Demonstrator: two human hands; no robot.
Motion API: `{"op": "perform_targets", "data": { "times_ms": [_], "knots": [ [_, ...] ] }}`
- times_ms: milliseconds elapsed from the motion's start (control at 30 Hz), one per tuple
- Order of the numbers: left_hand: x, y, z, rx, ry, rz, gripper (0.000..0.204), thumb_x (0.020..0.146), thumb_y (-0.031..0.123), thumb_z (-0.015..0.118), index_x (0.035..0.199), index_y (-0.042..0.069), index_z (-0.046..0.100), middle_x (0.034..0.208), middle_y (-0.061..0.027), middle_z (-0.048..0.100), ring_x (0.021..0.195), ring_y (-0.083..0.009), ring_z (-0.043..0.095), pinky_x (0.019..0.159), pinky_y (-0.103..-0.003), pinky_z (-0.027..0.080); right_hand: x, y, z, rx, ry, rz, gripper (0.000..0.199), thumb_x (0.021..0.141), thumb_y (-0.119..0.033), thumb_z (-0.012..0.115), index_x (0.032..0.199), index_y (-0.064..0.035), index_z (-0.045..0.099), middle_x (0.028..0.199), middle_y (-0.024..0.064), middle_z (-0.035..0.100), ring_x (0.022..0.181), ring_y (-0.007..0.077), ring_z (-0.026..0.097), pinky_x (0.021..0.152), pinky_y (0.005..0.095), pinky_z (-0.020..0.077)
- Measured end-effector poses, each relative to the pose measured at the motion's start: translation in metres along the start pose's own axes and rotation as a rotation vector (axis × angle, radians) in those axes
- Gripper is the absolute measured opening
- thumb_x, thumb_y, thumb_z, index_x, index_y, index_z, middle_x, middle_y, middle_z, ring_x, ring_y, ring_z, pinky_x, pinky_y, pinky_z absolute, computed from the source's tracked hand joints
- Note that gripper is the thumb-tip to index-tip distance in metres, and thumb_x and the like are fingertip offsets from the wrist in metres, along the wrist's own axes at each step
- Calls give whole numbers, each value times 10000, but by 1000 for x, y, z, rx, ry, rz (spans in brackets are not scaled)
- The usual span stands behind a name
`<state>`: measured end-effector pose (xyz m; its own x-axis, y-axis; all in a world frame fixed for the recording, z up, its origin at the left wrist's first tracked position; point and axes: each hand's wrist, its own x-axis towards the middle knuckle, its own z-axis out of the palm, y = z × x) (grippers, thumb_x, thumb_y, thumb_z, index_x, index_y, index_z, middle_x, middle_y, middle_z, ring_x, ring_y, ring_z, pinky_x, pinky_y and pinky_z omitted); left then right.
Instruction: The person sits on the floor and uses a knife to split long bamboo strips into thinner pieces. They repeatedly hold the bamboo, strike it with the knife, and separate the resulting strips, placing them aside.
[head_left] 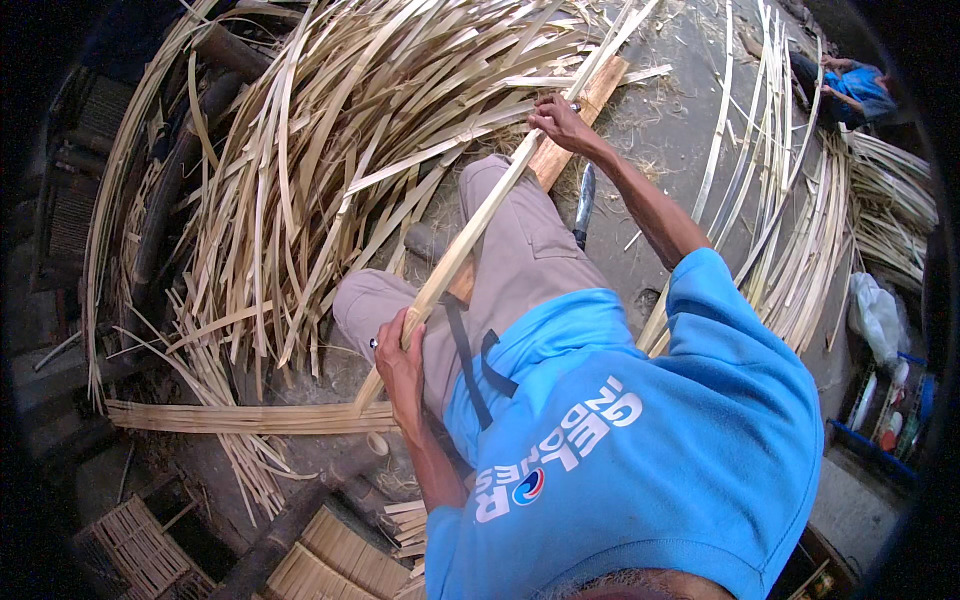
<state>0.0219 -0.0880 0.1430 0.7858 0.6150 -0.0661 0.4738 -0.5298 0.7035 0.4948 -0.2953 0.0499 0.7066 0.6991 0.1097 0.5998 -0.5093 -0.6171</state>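
A long pale bamboo strip [470, 232] runs slantwise across my lap, from near my left hip to beyond the far edge of the pile. Low on it, beside my left knee, my left hand [400, 355] is closed around the strip. Farther up, past my right knee, my right hand [560, 122] grips the same strip, with a small dark object showing at its fingers. Beneath the right hand lies a wooden board [600, 88]. A knife [585, 205] rests on the floor to the right of my right thigh, apart from both hands.
A big heap of loose bamboo strips [300, 170] spreads ahead and left. More strips [800, 240] lie at right, near another person in blue [862, 88]. A white plastic bag [880, 320] and a blue-edged rack [885, 420] stand at right. Woven bamboo panels [335, 560] lie lower left.
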Motion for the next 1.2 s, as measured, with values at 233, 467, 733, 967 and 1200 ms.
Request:
{"op": "perform_targets", "data": {
  "times_ms": [233,467,733,967,1200],
  "knots": [
    [0,5,-1,-2,3,-24,346,878,109,709,1212,35,658,1021,-183,650,951,-352,628,841,-412,479,-5,-8,-23,54,-331,-138,339,894,-403,718,994,-80,750,1222,158,576,1173,295,537,1010,426,433],
    [0,-1,0,-5,9,0,348,878,106,707,1213,30,657,1027,-180,652,951,-345,632,845,-407,482,4,0,-7,253,-314,160,272,883,-304,752,867,-32,740,930,80,642,948,176,584,866,363,471],
    [0,5,-3,-37,-4,-21,350,874,112,712,1209,27,659,1025,-174,654,946,-341,637,833,-407,488,-5,7,-34,-264,265,327,305,920,-294,627,993,-12,719,1121,213,581,1018,376,620,891,475,506],
    [7,5,2,-25,-17,-6,357,868,120,717,1211,39,663,1029,-173,652,941,-340,640,829,-409,492,-20,26,-31,-119,339,195,432,945,-392,600,976,24,714,991,229,626,967,344,622,867,432,495],
    [-6,-21,1,-27,-22,60,363,847,223,742,1179,85,693,1050,-164,681,991,-351,656,862,-413,523,-10,2,22,1446,140,887,751,893,-574,653,1389,-29,511,1216,189,639,1154,299,604,1033,423,475]
  ]
}}
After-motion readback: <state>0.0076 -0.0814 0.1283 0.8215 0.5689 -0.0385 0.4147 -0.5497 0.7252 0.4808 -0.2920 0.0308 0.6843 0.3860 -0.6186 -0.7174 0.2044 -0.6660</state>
